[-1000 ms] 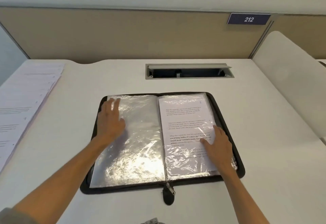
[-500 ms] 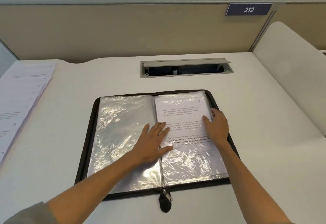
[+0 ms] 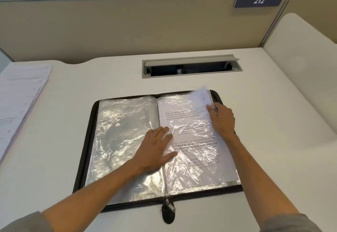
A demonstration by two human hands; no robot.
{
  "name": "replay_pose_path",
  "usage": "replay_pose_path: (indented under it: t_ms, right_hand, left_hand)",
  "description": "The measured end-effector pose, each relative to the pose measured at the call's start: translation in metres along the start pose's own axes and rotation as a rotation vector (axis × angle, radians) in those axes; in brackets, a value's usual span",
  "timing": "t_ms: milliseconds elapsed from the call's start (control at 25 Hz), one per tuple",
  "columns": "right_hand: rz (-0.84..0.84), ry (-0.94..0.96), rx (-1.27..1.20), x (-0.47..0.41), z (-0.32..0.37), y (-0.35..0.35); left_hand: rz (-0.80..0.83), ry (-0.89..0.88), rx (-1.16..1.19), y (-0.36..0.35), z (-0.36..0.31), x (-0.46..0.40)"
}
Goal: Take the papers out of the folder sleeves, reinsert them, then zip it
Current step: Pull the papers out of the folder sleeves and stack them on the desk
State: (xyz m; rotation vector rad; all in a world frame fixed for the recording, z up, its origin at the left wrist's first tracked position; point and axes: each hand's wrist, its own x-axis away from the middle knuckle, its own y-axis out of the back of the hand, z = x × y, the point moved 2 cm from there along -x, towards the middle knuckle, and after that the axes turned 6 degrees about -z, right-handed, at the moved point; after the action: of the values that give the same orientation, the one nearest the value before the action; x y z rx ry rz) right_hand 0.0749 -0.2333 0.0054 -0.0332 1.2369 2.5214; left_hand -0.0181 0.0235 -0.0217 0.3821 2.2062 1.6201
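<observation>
A black zip folder [image 3: 85,151] lies open on the white desk, its clear plastic sleeves spread left and right. The left sleeve [image 3: 124,136] looks empty and crinkled. The right sleeve holds a printed paper [image 3: 193,140]. My left hand [image 3: 156,151] presses flat with straight fingers across the spine onto the right sleeve. My right hand [image 3: 221,120] pinches the upper right corner of the right sleeve or paper, and that corner is lifted and blurred. The zip pull [image 3: 168,211] hangs at the folder's near edge.
A stack of printed papers [image 3: 20,100] lies at the desk's left edge. A cable hatch [image 3: 189,66] is open behind the folder. A beige partition with a "212" plate [image 3: 259,0] stands at the back, and a white curved panel [image 3: 300,67] borders the right.
My left hand slid from the left sleeve across the spine onto the right page. My right hand moved up the right edge to the top corner and lifted it.
</observation>
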Motion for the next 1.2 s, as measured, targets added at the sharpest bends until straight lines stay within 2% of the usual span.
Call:
replay_pose_path:
  t_ms: [120, 240, 320, 480, 560, 680, 760, 840, 960, 1080, 1200]
  right_hand:
    - [-0.054, 0.013, -0.034, -0.006, -0.003, 0.001]
    - [-0.125, 0.087, -0.126, -0.007, 0.001, 0.001]
    - [-0.165, 0.199, -0.094, -0.009, 0.004, 0.0]
    - [-0.347, 0.529, 0.148, -0.012, 0.006, -0.006]
    - [-0.334, 0.43, 0.216, -0.013, 0.003, -0.009]
    - [-0.059, 0.072, 0.298, -0.014, -0.006, -0.017]
    - [-0.013, 0.019, 0.288, -0.015, -0.008, -0.018]
    - [-0.058, 0.059, 0.279, -0.016, -0.006, -0.018]
    - [-0.141, 0.138, 0.241, -0.014, -0.003, -0.021]
    - [-0.128, 0.18, -0.034, -0.007, 0.004, -0.023]
    - [-0.07, 0.117, -0.327, -0.002, 0.015, -0.018]
  left_hand:
    - [-0.085, -0.051, 0.035, 0.004, 0.007, -0.027]
    - [-0.18, -0.021, 0.16, 0.008, 0.012, -0.058]
    - [-0.219, 0.037, 0.245, 0.013, 0.014, -0.078]
    - [-0.249, 0.139, 0.311, 0.024, 0.018, -0.115]
    - [-0.222, 0.159, 0.262, 0.023, 0.021, -0.127]
    - [0.023, 0.192, 0.045, 0.01, 0.023, -0.13]
    - [0.121, 0.166, -0.046, 0.0, 0.025, -0.126]
    - [0.086, 0.147, -0.049, -0.007, 0.027, -0.118]
    - [-0.083, 0.127, 0.052, -0.01, 0.026, -0.11]
    - [-0.185, 0.105, 0.142, -0.01, 0.03, -0.106]
    - [-0.244, 0.095, 0.198, -0.008, 0.034, -0.105]
